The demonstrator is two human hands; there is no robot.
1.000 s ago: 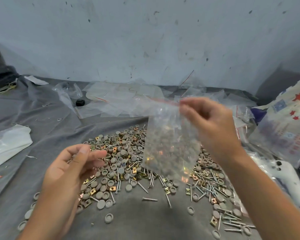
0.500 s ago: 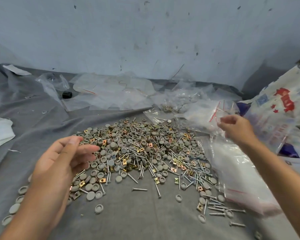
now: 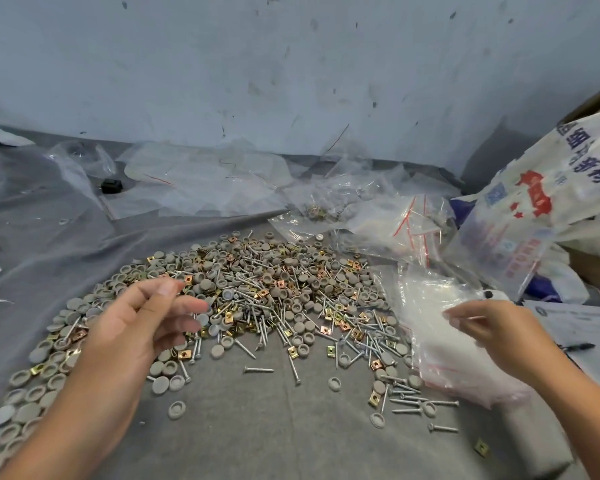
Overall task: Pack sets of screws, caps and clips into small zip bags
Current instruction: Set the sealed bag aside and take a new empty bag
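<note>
Across the whole near ground spreads a soft grey cloth point(image 3: 257, 427), creased at the left, under a scuffed pale wall point(image 3: 291, 64) at the far side. At the far right leans a large woven sack point(image 3: 551, 188) printed in red and blue. Crumpled clear plastic sheets point(image 3: 201, 178) lie along the far edge of the cloth. On the middle of the cloth sits a wide, low heap of hardware point(image 3: 264, 292): round grey caps point(image 3: 160, 384) with shallow dished faces, thin silvery screws point(image 3: 258, 369), and small square brass-coloured clips point(image 3: 374, 398), all mixed together and thinning out toward the near side. Just right of the heap lies a stack of small zip bags point(image 3: 440, 334), glossy and clear with red seal lines. The left hand point(image 3: 132, 327) hovers above the heap's left part, fingers loosely spread and holding nothing. The right hand point(image 3: 499, 330) is over the zip bags, thumb and forefinger drawn together at the plastic; whether it actually pinches a bag I cannot tell. A small black block point(image 3: 111, 186) rests at far left.
</note>
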